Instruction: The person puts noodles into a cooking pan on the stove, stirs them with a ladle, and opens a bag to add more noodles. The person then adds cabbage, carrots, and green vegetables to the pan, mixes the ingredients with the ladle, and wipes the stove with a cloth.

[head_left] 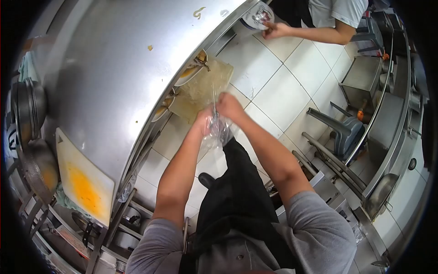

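Observation:
My left hand [206,122] and my right hand [229,107] are close together in front of me, fingers closed on a clear plastic bag [220,133]. The bag hangs crumpled below them, above the floor, and a thin strand of it rises between the hands. What is inside the bag, if anything, I cannot make out. Just beyond my hands is a yellowish, translucent, flat-sided container [212,77]. Left of it, a white bowl [186,78] and a second bowl [159,113] with brownish food show partly from under the counter's edge.
A steel counter [123,59] with food scraps runs along the left, bearing a stained cutting board [84,176]. A co-worker's hand [275,30] holds a white tub [258,16] at the top. A grey plastic stool [346,132] and steel shelving stand at right.

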The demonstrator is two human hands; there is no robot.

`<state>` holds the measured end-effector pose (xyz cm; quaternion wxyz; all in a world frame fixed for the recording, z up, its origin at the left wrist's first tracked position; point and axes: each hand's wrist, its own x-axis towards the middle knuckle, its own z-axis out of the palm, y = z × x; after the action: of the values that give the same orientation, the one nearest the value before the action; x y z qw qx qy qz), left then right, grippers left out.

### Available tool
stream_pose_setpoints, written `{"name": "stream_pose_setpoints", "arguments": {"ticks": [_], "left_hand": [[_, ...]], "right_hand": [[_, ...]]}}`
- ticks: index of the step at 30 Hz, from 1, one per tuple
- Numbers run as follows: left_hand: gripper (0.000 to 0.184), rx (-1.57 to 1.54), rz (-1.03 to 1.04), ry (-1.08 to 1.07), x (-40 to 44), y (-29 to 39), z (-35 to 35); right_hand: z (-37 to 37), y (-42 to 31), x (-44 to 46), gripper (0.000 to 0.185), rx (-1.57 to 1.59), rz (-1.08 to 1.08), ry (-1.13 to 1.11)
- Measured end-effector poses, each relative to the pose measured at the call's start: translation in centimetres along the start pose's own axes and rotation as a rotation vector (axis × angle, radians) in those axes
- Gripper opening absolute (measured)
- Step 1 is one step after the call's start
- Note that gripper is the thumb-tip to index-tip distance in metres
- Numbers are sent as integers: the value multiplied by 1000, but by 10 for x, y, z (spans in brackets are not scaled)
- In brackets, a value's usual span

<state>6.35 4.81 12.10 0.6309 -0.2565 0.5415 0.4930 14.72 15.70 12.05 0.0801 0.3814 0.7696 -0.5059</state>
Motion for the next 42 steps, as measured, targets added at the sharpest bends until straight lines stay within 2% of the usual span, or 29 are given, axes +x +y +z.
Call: {"name": "stream_pose_setpoints", "arguments": {"ticks": [1, 4, 7, 8, 10, 11, 12, 13, 14, 15, 16, 18, 19, 20, 21, 23, 25, 27, 29, 30, 31, 34, 35, 36, 37, 39, 40, 41, 42], "left_hand": [[45, 169, -13, 15, -32, -5, 6], [48, -24, 57, -101, -109, -14, -12], [39, -136, -3, -213, -104, -95, -111], [34, -105, 20, -97, -134, -104, -107], [27, -104, -6, 32, -183, -141, -130], [25, -136, -38, 39, -193, -165, -157], [25, -174, 2, 80, -217, -184, -179], [23, -224, -16, 76, -243, -203, -199], [22, -282, -20, 68, -264, -216, -220], [22, -348, 36, 116, -286, -232, -254], [21, -365, 40, 136, -312, -255, -295], [19, -374, 26, 300, -376, -279, -358], [17, -372, -4, 443, -413, -283, -385], [15, -351, 25, 546, -437, -299, -425], [16, -493, 170, 634, -445, -330, -472], [17, -650, 383, 749, -468, -338, -536], [18, -512, 559, 755, -488, -297, -572], [20, -318, 544, 840, -467, -256, -626], [57, -244, 459, 876, -442, -191, -679], [72, -299, 388, 840, -407, -134, -684], [83, -425, 548, 726, -412, -107, -664], [63, -624, 730, 542, -370, -48, -704], [46, -636, 840, 766, -366, -32, -688], [45, -231, 902, 1145, -380, -30, -675], [45, -187, 920, 1111, -382, -35, -663], [39, 156, 1386, 1440, -399, -62, -648], [41, 315, 1188, 1402, -406, -83, -645], [40, 660, 1066, 1665, -398, -115, -651], [38, 943, 893, 1603, -405, -147, -608]], "right_hand": [[5, -10, -28, 19, 35, -11, 27], [8, -35, -93, 19, 44, 8, -23], [55, -52, -161, 23, 67, -171, -424], [105, -24, -176, 22, 265, -548, -511], [102, -65, -216, 30, 308, -399, -874], [131, -49, -231, 39, 78, -197, -973], [118, -67, -247, 46, 183, -518, -912], [109, -91, -251, 44, 181, -247, -1265], [106, -101, -261, 38, 293, -246, -1256], [121, -93, -280, 33, 470, 183, -1206], [124, -95, -289, 32, 437, 261, -1077], [137, -77, -302, 27, 196, 281, -832], [163, -11, -300, 25, 42, -6, -671], [162, 3, -304, 26, -105, 117, -606], [163, 39, -307, 23, -173, -164, -524], [157, 95, -319, 29, -298, 62, -538], [150, 112, -321, 28, -569, 203, -696], [139, 101, -335, 26, -503, 168, -712], [145, 92, -326, 29, -928, -493, -894], [160, 52, -337, 31, -464, 112, -516], [154, -37, -350, 36, -406, 124, -565], [173, -61, -337, 29, -231, -15, -471], [179, -60, -333, 28, -261, -53, -366], [177, -77, -331, 25, -199, 22, -387], [173, -74, -321, 25, -165, 41, -348], [168, -57, -295, 22, -146, 62, -407], [159, -46, -276, 20, -144, 42, -401], [145, -35, -248, 18, -144, 18, -395], [138, -15, -215, 18, -114, 92, -331]]}}
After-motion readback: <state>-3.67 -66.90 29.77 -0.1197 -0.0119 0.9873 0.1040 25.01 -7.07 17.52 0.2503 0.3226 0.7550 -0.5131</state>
